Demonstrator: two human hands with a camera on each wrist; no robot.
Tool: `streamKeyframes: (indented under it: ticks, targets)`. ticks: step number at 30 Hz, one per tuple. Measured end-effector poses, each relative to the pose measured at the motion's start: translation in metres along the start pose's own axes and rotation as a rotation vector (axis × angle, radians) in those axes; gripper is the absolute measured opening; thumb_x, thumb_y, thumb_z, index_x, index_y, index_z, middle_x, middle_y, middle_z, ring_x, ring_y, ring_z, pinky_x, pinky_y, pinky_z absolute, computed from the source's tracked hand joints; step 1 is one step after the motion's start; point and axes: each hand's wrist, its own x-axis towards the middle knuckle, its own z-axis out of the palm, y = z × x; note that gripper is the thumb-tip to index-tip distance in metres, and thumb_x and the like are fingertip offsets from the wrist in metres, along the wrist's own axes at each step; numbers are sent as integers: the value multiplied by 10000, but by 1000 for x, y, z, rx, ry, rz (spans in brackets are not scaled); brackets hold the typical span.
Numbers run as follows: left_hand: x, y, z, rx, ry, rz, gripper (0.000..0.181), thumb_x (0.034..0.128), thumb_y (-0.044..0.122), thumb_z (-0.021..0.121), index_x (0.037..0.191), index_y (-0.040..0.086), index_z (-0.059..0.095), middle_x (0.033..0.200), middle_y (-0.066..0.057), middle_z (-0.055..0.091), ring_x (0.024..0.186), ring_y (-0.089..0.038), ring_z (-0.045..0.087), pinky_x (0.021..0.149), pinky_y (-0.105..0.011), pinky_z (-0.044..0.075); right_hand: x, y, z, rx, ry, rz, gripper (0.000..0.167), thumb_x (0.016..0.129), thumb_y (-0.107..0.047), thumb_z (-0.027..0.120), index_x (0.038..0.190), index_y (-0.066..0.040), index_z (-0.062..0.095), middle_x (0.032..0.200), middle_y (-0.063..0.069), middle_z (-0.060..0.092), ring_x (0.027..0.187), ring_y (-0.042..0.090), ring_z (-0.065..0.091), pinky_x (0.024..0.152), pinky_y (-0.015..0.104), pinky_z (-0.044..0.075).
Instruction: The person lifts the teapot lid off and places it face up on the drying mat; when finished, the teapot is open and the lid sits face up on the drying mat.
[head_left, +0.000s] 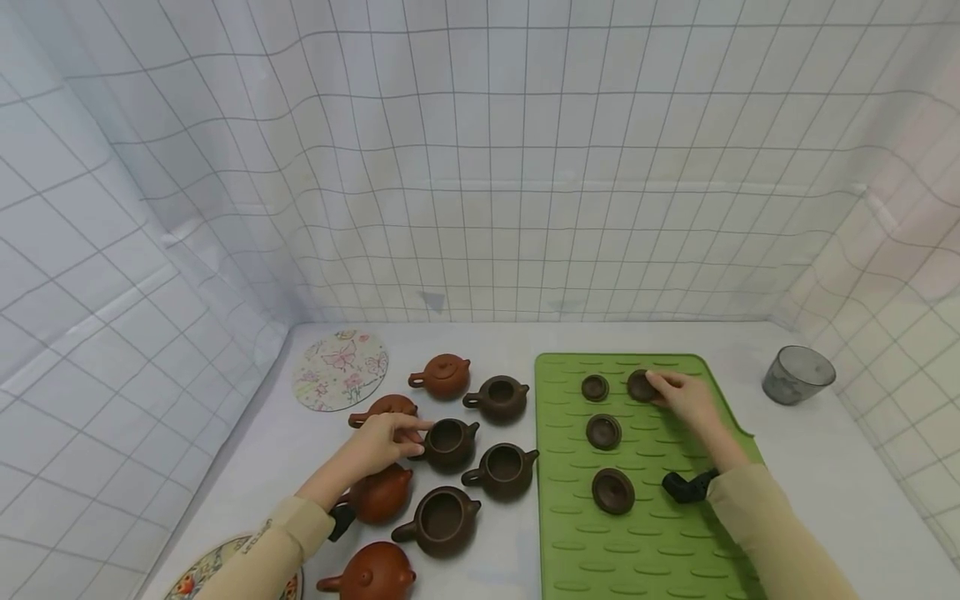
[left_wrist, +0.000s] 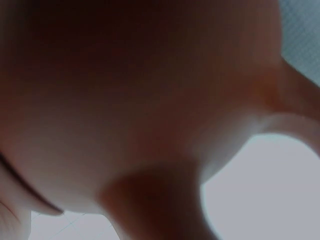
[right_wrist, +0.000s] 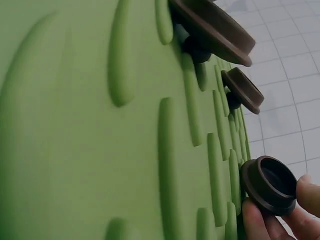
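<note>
My right hand (head_left: 686, 400) pinches a small dark brown lid (head_left: 641, 385) by its edge at the upper part of the green mat. In the right wrist view the fingers (right_wrist: 256, 222) lie under that lid (right_wrist: 272, 182), hollow side showing, with the thumb on its rim. On the left, my left hand (head_left: 378, 446) has thumb and fingers curled at the handle side of a lidless dark teapot (head_left: 448, 443); they hide its handle. The left wrist view is mostly filled by a blurred reddish-brown teapot (left_wrist: 140, 110) very close to the camera.
Three dark lids (head_left: 612, 491) rest on the green mat (head_left: 570, 575). Several dark lidless teapots (head_left: 442, 521) and red-brown lidded teapots (head_left: 375, 573) stand left of it. A grey glass (head_left: 798, 375) is far right; a round patterned mat (head_left: 341, 371) lies back left.
</note>
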Motion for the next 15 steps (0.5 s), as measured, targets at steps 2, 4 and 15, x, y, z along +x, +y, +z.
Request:
streamKeyframes:
  ticks: [2,4,15]
  targets:
    - [0,0,0,-1,1,-2,357,849,56,747,1204,69,709,859,11,686,761,-77,610,645,-208,512,0,0,2,-54,23,-10,617,1020,-430,499,1391,63,498,1392,315,503,1134,364,646,972,451,511]
    - [-1,0,0,-2,2,-1,355,849,56,748,1201,65,709,859,12,686,760,-75,609,645,-210,514,0,0,3,-83,33,-19,585,1026,-401,501,1369,72,517,1374,320,515,1107,367,657,953,451,521]
    - [-1,2,1,-5,7,-30,361,853,47,741,1211,79,706,854,16,673,752,-83,600,647,-219,518,0,-2,4,-110,-22,12,592,1036,-411,470,1416,43,473,1411,301,490,1201,409,586,1035,536,438]
